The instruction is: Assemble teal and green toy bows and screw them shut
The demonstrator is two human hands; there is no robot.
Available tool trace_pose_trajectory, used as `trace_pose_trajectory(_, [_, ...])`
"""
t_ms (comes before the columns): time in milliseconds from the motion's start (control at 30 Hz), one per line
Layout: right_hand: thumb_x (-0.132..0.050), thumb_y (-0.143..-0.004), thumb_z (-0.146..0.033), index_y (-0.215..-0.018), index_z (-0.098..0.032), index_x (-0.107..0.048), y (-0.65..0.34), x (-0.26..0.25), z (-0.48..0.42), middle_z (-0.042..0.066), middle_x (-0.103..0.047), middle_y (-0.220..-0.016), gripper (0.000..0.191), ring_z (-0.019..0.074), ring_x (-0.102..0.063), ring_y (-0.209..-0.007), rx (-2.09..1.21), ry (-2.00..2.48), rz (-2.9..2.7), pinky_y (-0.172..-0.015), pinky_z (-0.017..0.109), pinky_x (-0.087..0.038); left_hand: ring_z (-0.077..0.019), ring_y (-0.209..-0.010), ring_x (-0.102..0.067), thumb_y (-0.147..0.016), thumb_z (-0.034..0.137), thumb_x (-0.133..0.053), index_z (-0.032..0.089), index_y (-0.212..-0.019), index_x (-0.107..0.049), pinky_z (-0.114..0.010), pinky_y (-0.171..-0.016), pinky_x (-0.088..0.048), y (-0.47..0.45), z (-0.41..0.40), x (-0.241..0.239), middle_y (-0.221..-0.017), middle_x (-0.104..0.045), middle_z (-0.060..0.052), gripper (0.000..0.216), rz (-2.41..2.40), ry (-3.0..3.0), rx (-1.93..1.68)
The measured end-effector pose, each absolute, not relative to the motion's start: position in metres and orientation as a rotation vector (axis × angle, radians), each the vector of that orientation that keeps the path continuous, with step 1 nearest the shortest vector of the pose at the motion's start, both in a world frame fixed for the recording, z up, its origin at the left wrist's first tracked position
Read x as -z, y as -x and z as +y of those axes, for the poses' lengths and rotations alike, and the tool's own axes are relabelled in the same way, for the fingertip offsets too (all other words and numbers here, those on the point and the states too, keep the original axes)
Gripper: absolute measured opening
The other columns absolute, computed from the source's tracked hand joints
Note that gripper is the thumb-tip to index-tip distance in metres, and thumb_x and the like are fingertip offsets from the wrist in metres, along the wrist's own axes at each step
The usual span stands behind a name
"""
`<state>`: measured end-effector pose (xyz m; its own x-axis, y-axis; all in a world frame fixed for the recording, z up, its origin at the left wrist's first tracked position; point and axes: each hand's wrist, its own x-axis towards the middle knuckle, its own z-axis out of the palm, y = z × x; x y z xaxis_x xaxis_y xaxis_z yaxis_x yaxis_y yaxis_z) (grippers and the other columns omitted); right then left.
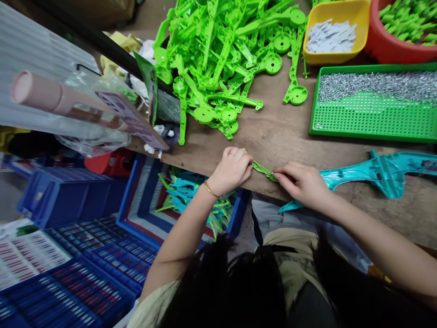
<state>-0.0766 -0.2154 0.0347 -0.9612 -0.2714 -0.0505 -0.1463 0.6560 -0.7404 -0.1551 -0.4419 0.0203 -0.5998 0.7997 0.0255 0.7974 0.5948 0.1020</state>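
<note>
A narrow lime-green plastic part (262, 169) spans the gap between my two hands at the table's front edge. My left hand (232, 167) is closed around its left end, hiding that end. With thumb and fingers pinched, my right hand (303, 183) grips the part's right end; whether a small piece is also in that pinch cannot be seen. A thin dark line runs along the part. Just right of my right hand lies a long turquoise plastic part (365, 172), its left tip jutting past the table edge beneath my wrist.
Green plastic arms (218, 59) are heaped at the back. At right stand a green tray (362, 119) of metal pins, a yellow bin (336, 57) of white pieces and a red tub (396, 48). A phone (131, 119) leans at left; a blue crate (136, 200) sits below.
</note>
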Motion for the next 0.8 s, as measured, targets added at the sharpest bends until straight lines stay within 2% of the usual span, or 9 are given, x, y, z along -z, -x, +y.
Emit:
trace_pose_trajectory(133, [-0.048,-0.094,-0.031,-0.096,-0.019,-0.069,0.077,-0.034,-0.216,0.006,-0.071,-0.09,0.025,0.0176,-0.065,-0.08,1.21,0.339,2.706,-0.068,0.028,-0.045,-0.0245,-0.085,-0.053,-0.096,0.022,-0.042,0.015,-0.093,-0.057,-0.04,-0.083,-0.04,0.157,-0.446,-0.018,-0.087,-0.062,-0.009,0.016,2.783,-1.437,-0.216])
trace_pose_trajectory(333, [-0.049,-0.093,-0.03,-0.095,-0.019,-0.069,0.078,-0.033,-0.216,0.005,-0.071,-0.089,0.023,0.0165,-0.064,-0.078,1.251,0.337,2.695,-0.067,0.027,-0.045,-0.0227,-0.087,-0.057,-0.095,0.022,-0.046,0.017,-0.094,-0.06,-0.042,-0.085,-0.043,0.143,-0.442,-0.018,-0.089,-0.065,-0.007,0.015,2.909,-1.282,-0.363])
trace_pose_trajectory(467, [-0.05,-0.093,-0.03,-0.095,-0.019,-0.07,0.078,-0.035,-0.212,0.005,-0.071,-0.087,0.023,0.0154,-0.063,-0.075,1.282,0.365,2.662,-0.065,0.027,-0.044,-0.0247,-0.106,-0.058,-0.091,0.015,-0.052,0.017,-0.108,-0.062,-0.047,-0.096,-0.045,0.116,-0.431,-0.014,-0.106,-0.066,-0.011,0.02,3.092,-1.213,-0.657])
trace_pose_trajectory(567, [-0.05,-0.092,-0.028,-0.095,-0.018,-0.069,0.08,-0.039,-0.209,0.006,-0.07,-0.087,0.021,0.0156,-0.063,-0.078,1.3,0.425,2.614,-0.069,0.027,-0.045,-0.0254,-0.122,-0.054,-0.09,0.015,-0.052,0.019,-0.113,-0.061,-0.051,-0.104,-0.043,0.1,-0.422,-0.006,-0.122,-0.063,-0.012,0.025,3.024,-1.216,-0.915])
trace_pose_trajectory(700, [-0.05,-0.09,-0.023,-0.091,-0.017,-0.069,0.085,-0.045,-0.207,0.006,-0.068,-0.085,0.02,0.0158,-0.063,-0.079,1.224,0.486,2.562,-0.072,0.027,-0.045,-0.0212,-0.117,-0.059,-0.092,0.015,-0.051,0.02,-0.107,-0.065,-0.05,-0.104,-0.046,0.094,-0.415,0.007,-0.111,-0.069,-0.008,0.02,2.928,-1.116,-1.168])
trace_pose_trajectory(800, [-0.053,-0.088,-0.023,-0.089,-0.018,-0.07,0.088,-0.05,-0.208,0.005,-0.068,-0.083,0.018,0.0146,-0.061,-0.072,1.127,0.416,2.557,-0.067,0.026,-0.043,-0.0199,-0.113,-0.061,-0.093,0.017,-0.052,0.02,-0.102,-0.067,-0.05,-0.104,-0.046,0.095,-0.414,0.012,-0.106,-0.07,-0.006,0.018,2.92,-1.045,-1.222])
